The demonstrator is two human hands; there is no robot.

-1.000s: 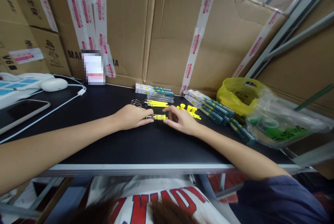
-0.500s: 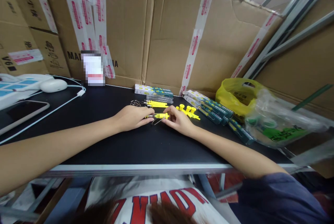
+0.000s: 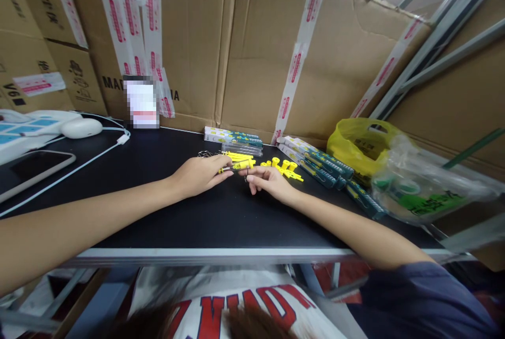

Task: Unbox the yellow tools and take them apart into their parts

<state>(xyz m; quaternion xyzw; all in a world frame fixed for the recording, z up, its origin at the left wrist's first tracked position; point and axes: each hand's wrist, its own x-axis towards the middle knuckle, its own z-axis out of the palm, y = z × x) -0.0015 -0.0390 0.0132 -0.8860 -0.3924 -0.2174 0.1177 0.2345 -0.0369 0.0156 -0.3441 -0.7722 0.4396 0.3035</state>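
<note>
My left hand [image 3: 199,177] is closed, thumb and fingers pinching one end of a slim, pen-shaped tool [image 3: 243,164] with a yellow cap and a partly clear body. Its yellow end points right and tilts slightly up. At that end, my right hand [image 3: 270,182] pinches a small bent metal clip [image 3: 247,172] between thumb and forefinger. The clip sits against or just under the tool; I cannot tell whether they are joined. Behind my left hand lie more metal clips [image 3: 204,153] and yellow rods [image 3: 240,156]. Several yellow caps [image 3: 284,164] lie beyond my right hand.
Clear tubes [image 3: 242,148] and printed slim boxes [image 3: 232,136] lie at the back. More boxes [image 3: 315,160] are stacked right, beside a yellow bag [image 3: 351,144] and a clear plastic bag [image 3: 418,186]. A phone [image 3: 37,170], cables and a power strip [image 3: 23,131] occupy the left.
My right fingers have shifted from the tool's yellow end to the metal clip below it. The yellow end has tipped upward. My left hand keeps its hold.
</note>
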